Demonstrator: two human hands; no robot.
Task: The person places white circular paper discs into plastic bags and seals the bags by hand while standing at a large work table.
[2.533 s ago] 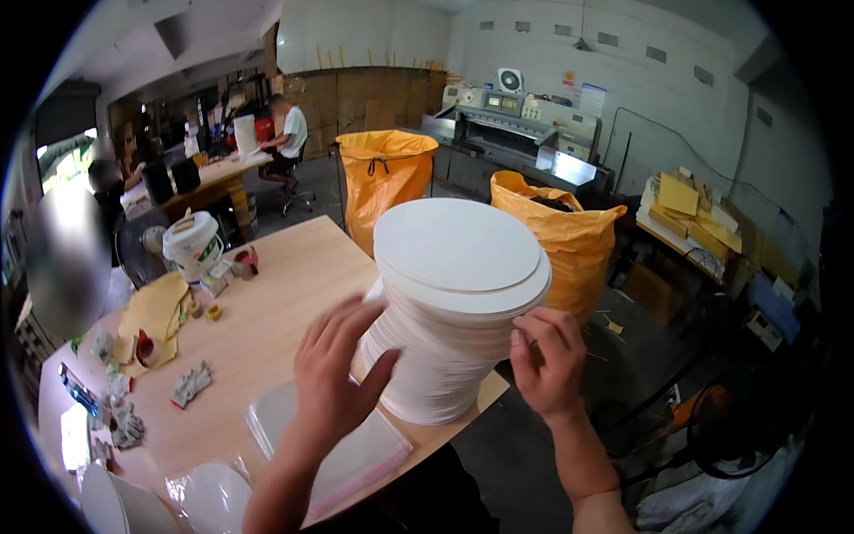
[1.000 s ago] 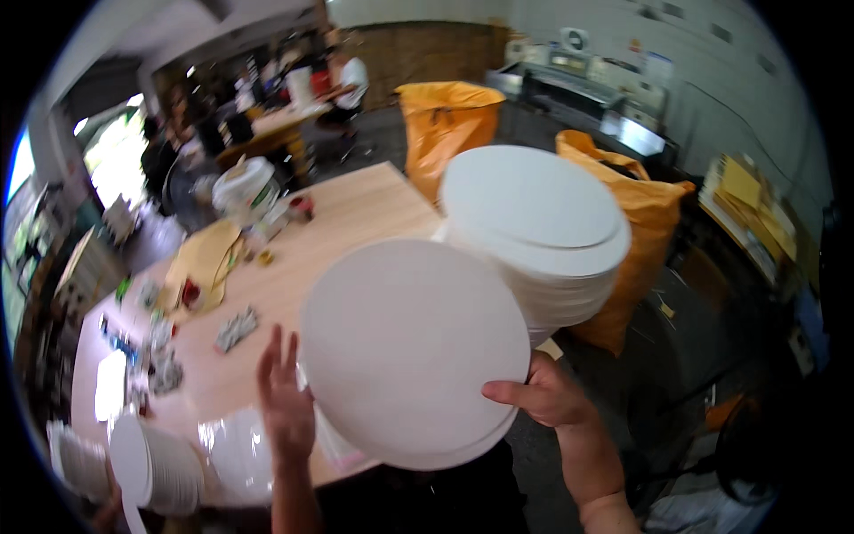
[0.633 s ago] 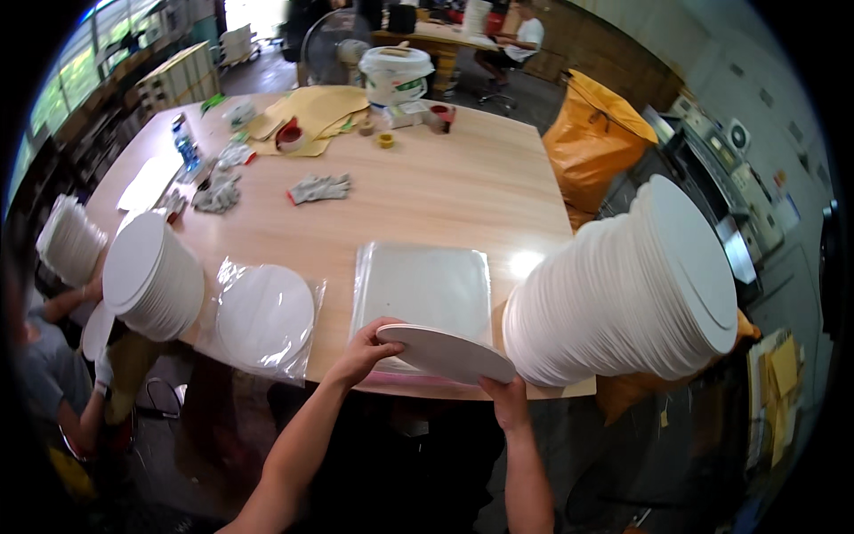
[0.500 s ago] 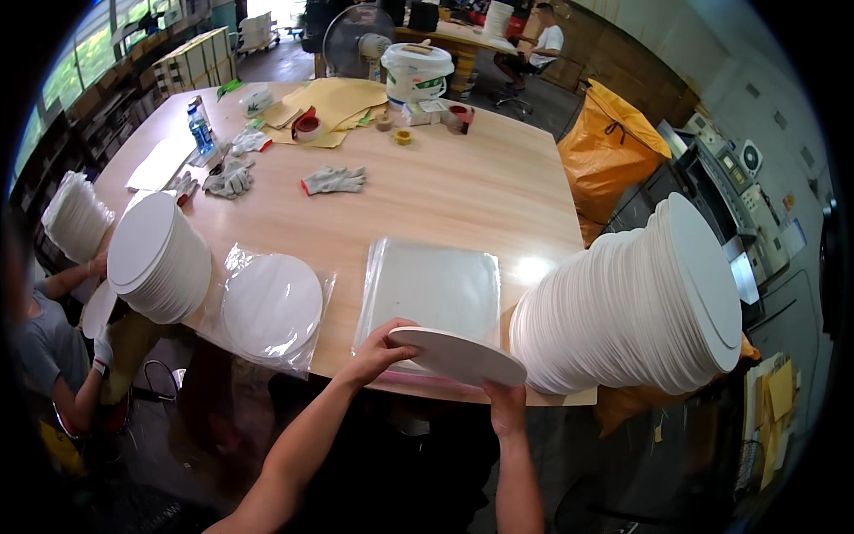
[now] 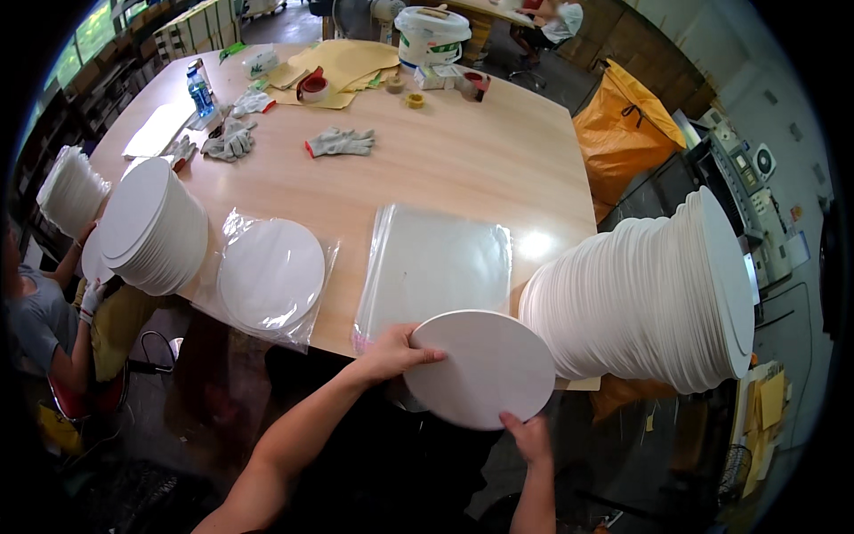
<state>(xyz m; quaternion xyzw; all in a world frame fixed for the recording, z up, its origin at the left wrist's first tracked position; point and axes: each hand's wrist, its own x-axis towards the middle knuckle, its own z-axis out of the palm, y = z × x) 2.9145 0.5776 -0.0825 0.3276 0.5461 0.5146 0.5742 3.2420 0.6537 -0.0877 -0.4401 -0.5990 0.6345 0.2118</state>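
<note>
Both my hands hold one white round disc (image 5: 480,367) at the near edge of the wooden table (image 5: 463,160). My left hand (image 5: 396,351) grips its left rim and my right hand (image 5: 527,436) holds its lower right rim. Right of the disc leans a tall stack of the same white discs (image 5: 658,298). Just beyond my left hand lies a pile of clear plastic bags (image 5: 431,262). Further left a single disc lies inside a clear bag (image 5: 269,274).
A second stack of discs (image 5: 151,227) stands at the table's left edge, where another person (image 5: 44,311) sits with a further stack (image 5: 69,189). Gloves (image 5: 340,141), a water bottle (image 5: 200,89), tape rolls, yellow paper and a white bucket (image 5: 431,34) lie at the far end. An orange sack (image 5: 623,133) stands at the right.
I took one disc off the tall stack and swung left to face the table. The disc now lies lower and flatter at the table edge, held in both hands.
</note>
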